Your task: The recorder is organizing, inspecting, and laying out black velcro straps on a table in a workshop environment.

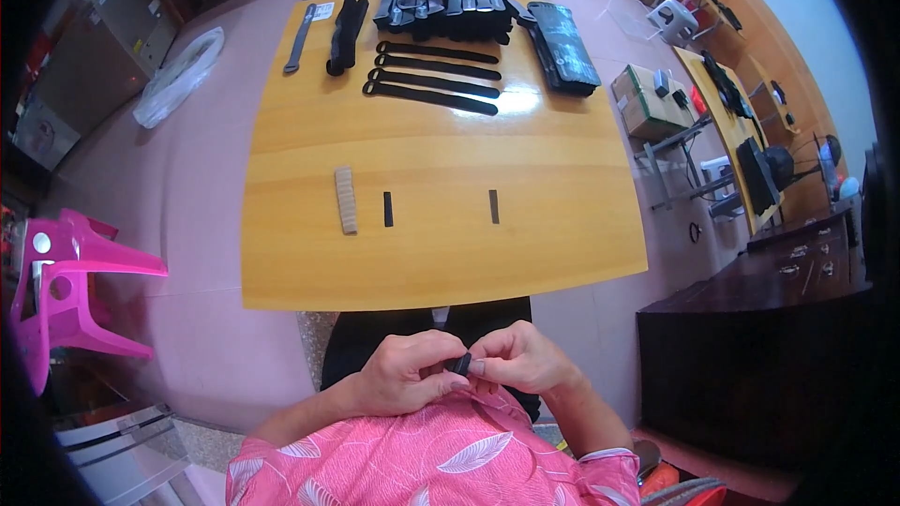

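Note:
Close to my body, below the table's near edge, my left hand (409,371) and my right hand (525,359) meet. Between their fingertips is a small dark piece (458,364), perhaps a folded strap; most of it is hidden. Both hands pinch it from opposite sides. Beyond them on the wooden table (441,267) lie a ribbed beige strip (346,200), a short black strip (388,210) and another short black strip (494,207). Farther back, several black looped straps (436,86) lie in a row.
At the table's far side are a pile of strap bundles (445,2), dark packages (564,49), a black strap bundle (348,30) and a grey strap (300,39). A pink stool (80,286) stands left; a dark cabinet (750,328) stands right.

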Tool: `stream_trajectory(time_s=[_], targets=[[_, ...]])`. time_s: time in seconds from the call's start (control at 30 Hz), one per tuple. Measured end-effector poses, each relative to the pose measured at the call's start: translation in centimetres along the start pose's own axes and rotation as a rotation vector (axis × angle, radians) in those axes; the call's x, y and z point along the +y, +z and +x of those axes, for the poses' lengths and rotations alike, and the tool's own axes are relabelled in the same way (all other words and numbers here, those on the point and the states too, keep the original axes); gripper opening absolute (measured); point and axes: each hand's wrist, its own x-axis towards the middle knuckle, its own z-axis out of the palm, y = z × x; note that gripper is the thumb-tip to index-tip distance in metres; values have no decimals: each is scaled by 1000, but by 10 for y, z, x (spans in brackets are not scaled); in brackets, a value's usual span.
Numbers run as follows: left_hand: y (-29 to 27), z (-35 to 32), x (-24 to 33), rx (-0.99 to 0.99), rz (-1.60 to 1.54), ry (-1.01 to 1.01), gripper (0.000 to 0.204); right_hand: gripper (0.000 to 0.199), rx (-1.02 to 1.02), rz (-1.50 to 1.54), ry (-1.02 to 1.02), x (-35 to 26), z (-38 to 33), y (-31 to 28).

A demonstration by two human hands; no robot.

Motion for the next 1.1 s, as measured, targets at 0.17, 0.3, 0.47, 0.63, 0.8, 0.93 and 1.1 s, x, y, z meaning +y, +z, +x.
stream_trajectory(time_s=[0.17,0.3,0.47,0.63,0.8,0.93,1.1], targets=[[-2,0,-1,-13,42,-18,28,12,19,-48,7,-5,0,0],[-1,0,-1,33,34,14,28,16,-16,-83,-20,-3,0,-2],[-3,0,0,7,31,-26,26,17,-12,-89,-31,-5,1,1],[-3,-2,0,30,59,-3,25,14,29,-347,-146,-12,1,7],[-3,-2,1,42,125,36,25,13,87,-507,-155,-13,2,6],[-4,0,5,34,95,-21,26,12,49,-422,-157,-16,-1,4],[-4,-1,6,26,105,-28,27,12,12,-431,-215,-17,-1,2]])
